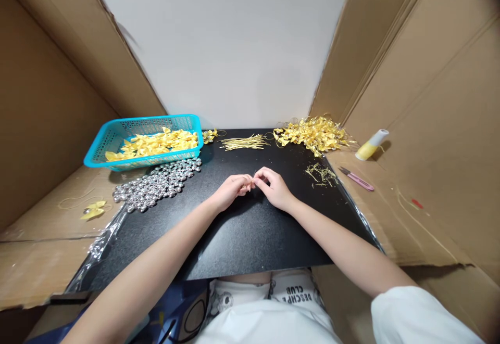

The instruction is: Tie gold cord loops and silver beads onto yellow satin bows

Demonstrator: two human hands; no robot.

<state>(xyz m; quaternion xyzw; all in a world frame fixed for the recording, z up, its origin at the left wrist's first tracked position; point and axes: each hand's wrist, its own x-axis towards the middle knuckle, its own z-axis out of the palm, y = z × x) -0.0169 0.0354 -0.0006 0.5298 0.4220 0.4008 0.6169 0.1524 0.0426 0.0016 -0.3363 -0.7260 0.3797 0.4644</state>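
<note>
Over the middle of the black table (230, 242), my left hand (234, 188) and my right hand (273, 188) meet fingertip to fingertip. Both are closed in a pinch. Whatever lies between the fingers is too small and too covered to name. Behind them is a bundle of yellow cords (244, 142). Silver bell-like beads (160, 182) spread to the left of my left hand. Short yellow cord clippings (321, 175) lie to the right of my right hand.
A turquoise basket (142, 164) of yellow bows (164, 142) stands back left. Yellow bows with cords (316, 135) are piled back right. On cardboard at the right are a thread spool (371, 145) and a pink cutter (357, 179); a single bow (94, 209) lies left. Cardboard walls flank the table.
</note>
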